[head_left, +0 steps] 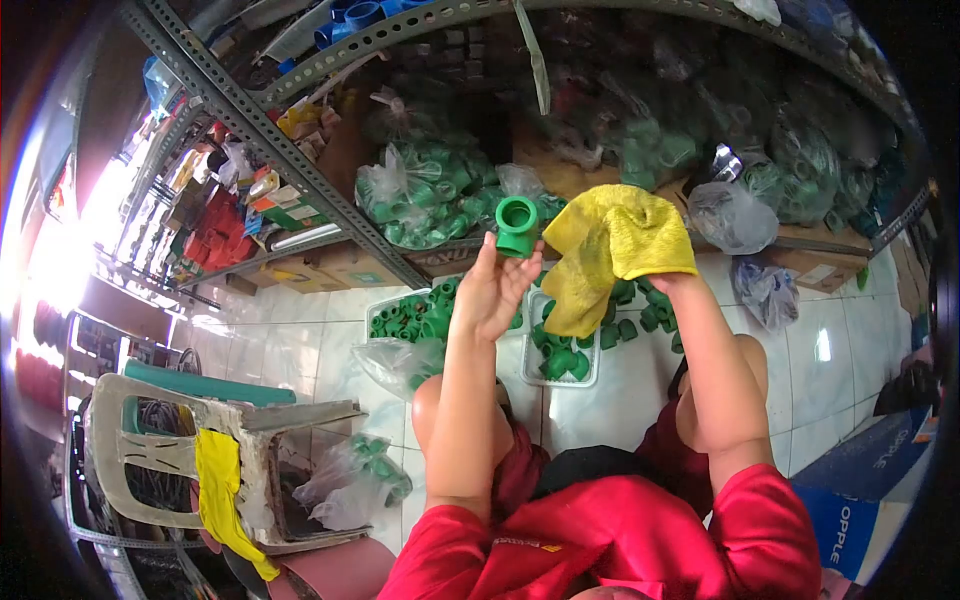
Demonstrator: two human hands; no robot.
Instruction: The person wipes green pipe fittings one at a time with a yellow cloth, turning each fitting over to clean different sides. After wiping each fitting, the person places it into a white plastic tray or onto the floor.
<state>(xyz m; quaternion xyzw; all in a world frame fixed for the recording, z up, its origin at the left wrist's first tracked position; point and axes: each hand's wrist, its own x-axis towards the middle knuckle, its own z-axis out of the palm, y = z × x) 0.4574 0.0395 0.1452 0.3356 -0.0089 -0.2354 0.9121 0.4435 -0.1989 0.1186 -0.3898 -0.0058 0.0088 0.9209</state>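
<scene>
Between the fingers of my left hand (505, 285) is a green plastic pipe fitting (516, 228), raised with its round opening towards me. My right hand (674, 284) holds up a yellow cloth (625, 240) that drapes over it and hides the fingers. The cloth's left edge hangs close beside the fitting. Below my hands, a white basket (562, 382) holds several green fittings. More loose green fittings (627, 329) lie on the floor to its right.
Another basket of green fittings (435, 318) sits left, beside a plastic bag (400, 362). Metal shelving (300, 180) with bagged fittings (430, 195) stands ahead. A worn plastic chair (150, 450) with a yellow cloth is at left, a blue-and-white box (850, 505) at right.
</scene>
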